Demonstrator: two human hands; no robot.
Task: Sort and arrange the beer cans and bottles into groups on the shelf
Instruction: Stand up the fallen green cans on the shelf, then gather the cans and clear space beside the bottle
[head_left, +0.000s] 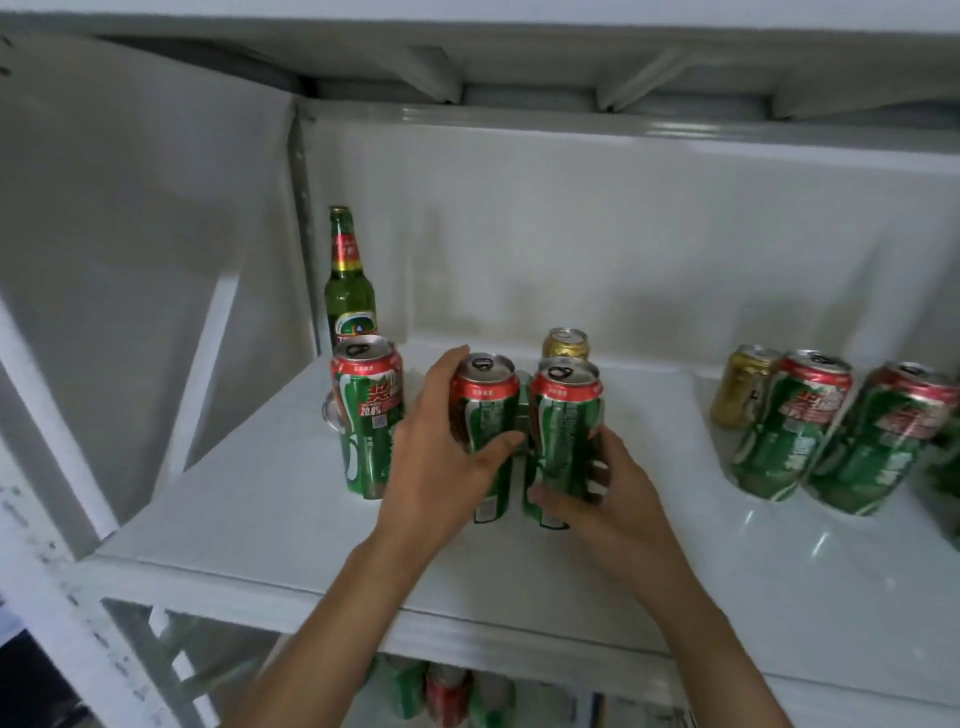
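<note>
Right now I have a green can in each hand on the white shelf (249, 525). My left hand (441, 467) wraps the middle can (485, 415) around its side, thumb across the front; my right hand (597, 493) curls round the lower half of the can beside it (563, 415). Both cans stand upright, just apart, near the front of the shelf. Whether they rest on the shelf or hang slightly lifted, I cannot tell.

These should handle easily: thin metal cylinders, rigid enough if full, though I can't judge their weight. The printed walls look smooth and glossy, so I reckon a grip around the mid-body holds best; squeezing hard could dent them. The shelf surface is shiny too, so a can would likely slide rather than catch.

A third green can (368, 415) stands just left of my left hand, with a green glass bottle (349, 280) behind it in the corner; that one is tall, narrow-necked and breakable. A gold can (566, 343) sits behind the pair. Off to the right stand another gold can (743, 387) and two more green cans (789, 426).
</note>
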